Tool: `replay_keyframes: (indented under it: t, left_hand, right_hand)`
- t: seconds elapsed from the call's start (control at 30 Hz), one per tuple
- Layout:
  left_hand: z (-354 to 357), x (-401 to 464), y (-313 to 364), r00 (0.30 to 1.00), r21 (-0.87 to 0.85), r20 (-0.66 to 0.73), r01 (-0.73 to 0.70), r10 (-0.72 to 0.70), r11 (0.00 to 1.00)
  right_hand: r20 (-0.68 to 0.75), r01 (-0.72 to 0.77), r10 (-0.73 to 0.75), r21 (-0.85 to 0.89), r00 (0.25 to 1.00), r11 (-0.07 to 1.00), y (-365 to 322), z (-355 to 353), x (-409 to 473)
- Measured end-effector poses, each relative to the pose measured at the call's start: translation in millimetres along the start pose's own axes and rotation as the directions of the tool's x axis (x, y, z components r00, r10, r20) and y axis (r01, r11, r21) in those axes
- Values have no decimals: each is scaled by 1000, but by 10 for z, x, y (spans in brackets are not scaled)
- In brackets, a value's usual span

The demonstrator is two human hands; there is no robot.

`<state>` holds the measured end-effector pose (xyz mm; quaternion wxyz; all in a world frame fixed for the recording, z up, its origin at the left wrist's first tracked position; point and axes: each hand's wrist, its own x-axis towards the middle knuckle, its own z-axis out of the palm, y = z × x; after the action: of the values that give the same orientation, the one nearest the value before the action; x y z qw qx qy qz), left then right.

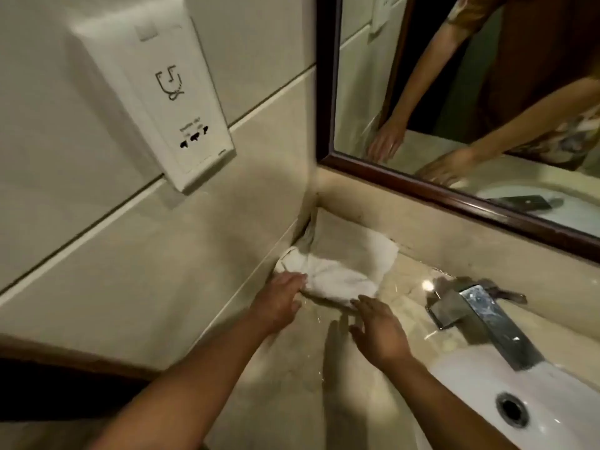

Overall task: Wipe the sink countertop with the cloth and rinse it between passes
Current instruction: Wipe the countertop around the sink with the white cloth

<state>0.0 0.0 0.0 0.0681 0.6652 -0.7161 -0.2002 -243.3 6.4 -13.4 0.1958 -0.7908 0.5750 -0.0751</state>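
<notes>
The beige countertop [289,378] meets tiled walls; the cloth [337,274] lies bunched in the corner. The left hand [279,302] seemingly pinches its edge; the right hand [378,332] hovers flat. Best spread it before sweeping sinkward.

A dark-framed mirror [328,92] hangs on the back wall. Left of it, a white wall socket plate [152,89] sits on the tiles; below it stands a chrome faucet [487,319], apparently water-spotted.
</notes>
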Motion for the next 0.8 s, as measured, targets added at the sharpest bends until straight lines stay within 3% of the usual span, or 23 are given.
replay_keyframes:
  t: [0.1, 0.2, 0.27, 0.43, 0.5, 0.53, 0.6, 0.63, 0.67, 0.73, 0.8]
  left_hand:
    - [162, 369, -226, 988, 101, -58, -137, 143, 985]
    - [244, 618, -324, 981, 267, 94, -188, 169, 945]
    - [234, 677, -324, 976, 294, 117, -209, 182, 933]
    - [311, 781, -306, 971, 219, -81, -201, 224, 955]
    - [247, 825, -193, 981, 102, -99, -155, 165, 983]
    - [175, 905, -164, 995, 37, -35, -97, 98, 995]
    - [-68, 1171, -115, 999, -68, 47, -22, 25, 997]
    - [-229, 1327, -60, 999, -95, 41, -18, 22, 995]
    - [-407, 1476, 34, 1000, -86, -16, -22, 21, 996]
    - [-611, 1736, 284, 965, 59, -254, -48, 62, 997]
    - [-609, 1737, 567, 861, 160, -482, -95, 162, 982]
  right_hand:
    - [15, 74, -72, -106, 997, 992, 10, 182, 359]
    - [6, 109, -110, -212, 994, 971, 8, 220, 582]
    - [-15, 120, -129, -278, 992, 953, 14, 219, 629]
    - [-130, 127, -178, -327, 976, 936, 87, 287, 710]
    - [-173, 39, -47, -49, 984, 998, 97, 161, 719]
    - [-161, -17, 43, 159, 986, 987, 99, 42, 733]
    - [-27, -149, 190, 518, 981, 842, 104, -270, 846]
    - [-13, -178, 229, 587, 973, 790, 134, -408, 956]
    - [-46, -184, 259, 583, 965, 791, 161, -528, 1085]
    - [-248, -197, 288, 336, 925, 921, 198, -709, 1343]
    - [-418, -238, 237, 51, 877, 970, 166, -722, 1429]
